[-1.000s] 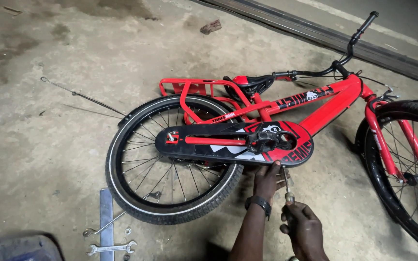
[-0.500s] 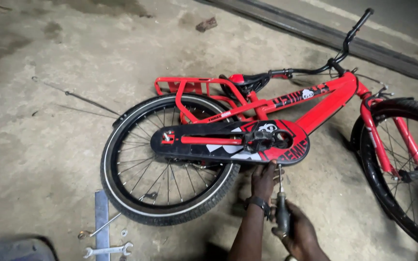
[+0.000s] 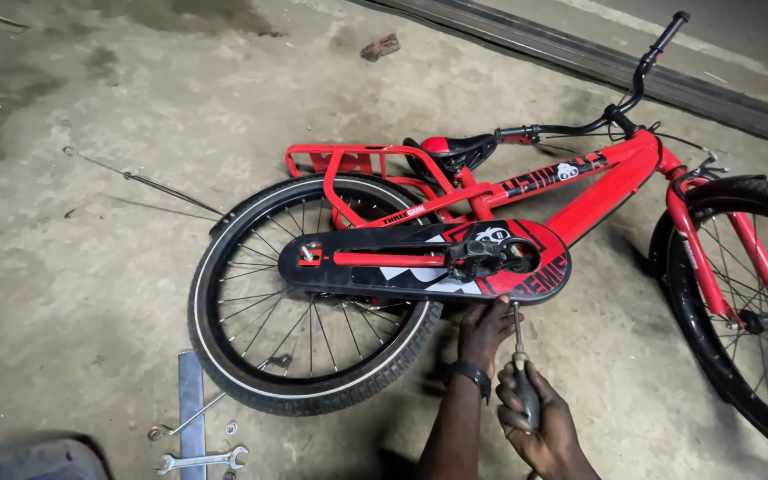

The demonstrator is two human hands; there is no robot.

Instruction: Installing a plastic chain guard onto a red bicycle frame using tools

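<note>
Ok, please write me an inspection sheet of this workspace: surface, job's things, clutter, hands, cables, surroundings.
Surface: bare concrete floor, stained and dusty.
Job's things: red bicycle lying on its side; screwdriver with its tip at the lower edge of the chain guard.
Clutter: spanner, a flat metal bar, a thin rod, a small lump near the top.
Hands: left hand rests against the chain guard's underside, wearing a wrist band; right hand is closed around the screwdriver handle.
Cables: brake cable at the handlebar.
Surroundings: dark metal rail along the far edge; a grey object at the bottom left, unclear.
</note>
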